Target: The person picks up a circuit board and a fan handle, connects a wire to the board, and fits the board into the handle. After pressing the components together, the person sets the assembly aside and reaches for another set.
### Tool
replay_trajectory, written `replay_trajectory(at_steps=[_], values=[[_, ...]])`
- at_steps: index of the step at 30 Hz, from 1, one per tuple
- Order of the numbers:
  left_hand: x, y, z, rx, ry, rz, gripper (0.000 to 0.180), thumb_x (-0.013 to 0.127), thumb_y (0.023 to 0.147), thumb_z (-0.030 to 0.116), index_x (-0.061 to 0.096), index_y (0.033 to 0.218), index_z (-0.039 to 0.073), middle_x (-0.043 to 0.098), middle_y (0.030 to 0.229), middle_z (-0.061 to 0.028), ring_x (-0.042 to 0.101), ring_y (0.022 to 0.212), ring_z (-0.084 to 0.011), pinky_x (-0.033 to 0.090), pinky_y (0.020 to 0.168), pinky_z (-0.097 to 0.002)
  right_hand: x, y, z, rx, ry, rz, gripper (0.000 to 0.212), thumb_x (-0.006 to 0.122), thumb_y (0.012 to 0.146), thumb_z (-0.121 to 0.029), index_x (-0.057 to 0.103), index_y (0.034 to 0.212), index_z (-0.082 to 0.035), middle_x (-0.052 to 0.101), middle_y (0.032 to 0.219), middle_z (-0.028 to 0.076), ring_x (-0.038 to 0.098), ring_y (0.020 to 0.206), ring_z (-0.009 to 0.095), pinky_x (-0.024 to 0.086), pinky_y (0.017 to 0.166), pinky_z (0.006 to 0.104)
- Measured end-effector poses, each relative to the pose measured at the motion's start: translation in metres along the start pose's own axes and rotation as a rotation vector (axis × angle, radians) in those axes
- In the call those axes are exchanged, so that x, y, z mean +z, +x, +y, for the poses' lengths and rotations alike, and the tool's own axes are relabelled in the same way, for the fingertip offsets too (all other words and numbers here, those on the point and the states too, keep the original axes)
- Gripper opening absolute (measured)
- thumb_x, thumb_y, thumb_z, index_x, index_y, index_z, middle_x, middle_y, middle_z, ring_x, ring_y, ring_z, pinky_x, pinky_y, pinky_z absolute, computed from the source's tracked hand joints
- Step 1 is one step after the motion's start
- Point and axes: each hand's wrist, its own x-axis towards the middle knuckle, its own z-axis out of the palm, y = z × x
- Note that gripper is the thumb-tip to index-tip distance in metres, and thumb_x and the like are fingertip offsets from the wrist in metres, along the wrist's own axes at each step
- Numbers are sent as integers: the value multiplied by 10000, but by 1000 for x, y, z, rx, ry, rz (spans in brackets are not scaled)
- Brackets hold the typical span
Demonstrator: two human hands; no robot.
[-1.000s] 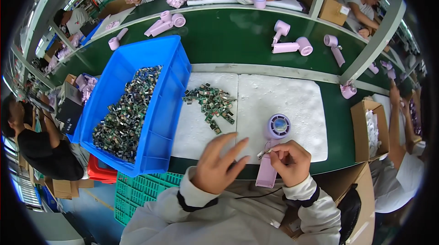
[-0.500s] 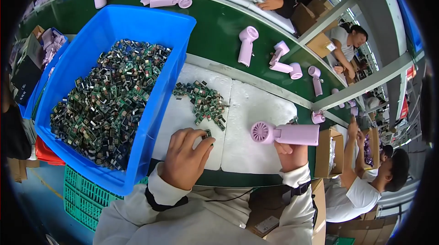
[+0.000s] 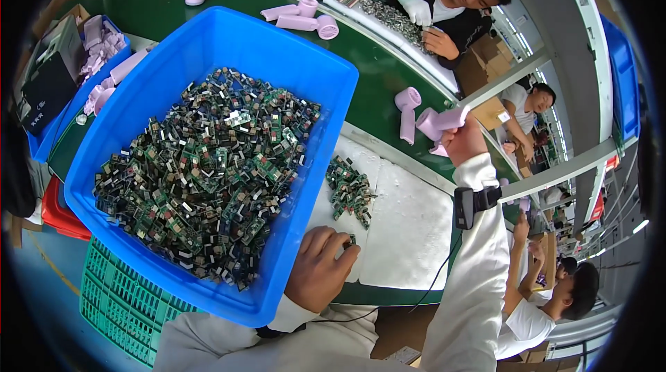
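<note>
Two hands, wide apart! Out at the far right, the right hand (image 3: 466, 141) is wrapped around the handle of a pink fan (image 3: 444, 121), up over the green bench (image 3: 381, 94), with a second fan (image 3: 408, 112) just left of it. Down at the near side, the left hand (image 3: 322, 264) is almost closed, thumb and fingers pinching a small circuit board (image 3: 351, 240). Right beside it on the left, a big blue bin (image 3: 334, 112), loaded with boards! Beyond that hand, a loose pile (image 3: 349, 191) sits on white foam (image 3: 409, 223). Across the bench, a co-worker's gloved hand (image 3: 415, 8).
</note>
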Motion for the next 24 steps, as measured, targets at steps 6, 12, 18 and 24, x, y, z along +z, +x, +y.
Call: replay_trajectory(at_steps=[6, 12, 18, 24], values=[[-3, 0, 2, -10, 7, 23, 269, 734, 794, 36, 693, 1058, 64, 592, 1126, -106, 570, 1071, -329, 471, 981, -473, 31, 33, -2, 98, 53, -98, 162, 648, 953, -201, 564, 968, -62, 547, 809, -10, 515, 675, 88, 417, 580, 225], [1, -2, 4, -42, -8, 19, 286, 697, 771, 23, 690, 1057, 42, 588, 1142, -119, 565, 1107, -336, 464, 1007, -480, 50, 57, 29, 189, 14, -19, 131, 679, 907, -141, 613, 975, -50, 555, 761, -7, 508, 642, 95, 416, 549, 227], [-3, -3, 9, -40, 9, -13, 296, 691, 757, 20, 691, 1053, 37, 586, 1143, -121, 562, 1109, -337, 466, 1008, -485, 7, 94, -109, -409, -203, 173, 320, 677, 970, -299, 634, 1225, -111, 635, 1019, 13, 523, 630, 80, 395, 506, 214], [-6, 2, 3, -30, 19, -11, 313, 717, 791, 36, 686, 1102, 45, 585, 1123, -111, 559, 1089, -332, 472, 994, -491, -88, 83, -106, -249, -630, 429, 453, 679, 968, -357, 598, 1339, -110, 683, 1120, 69, 572, 613, 124, 441, 481, 255]])
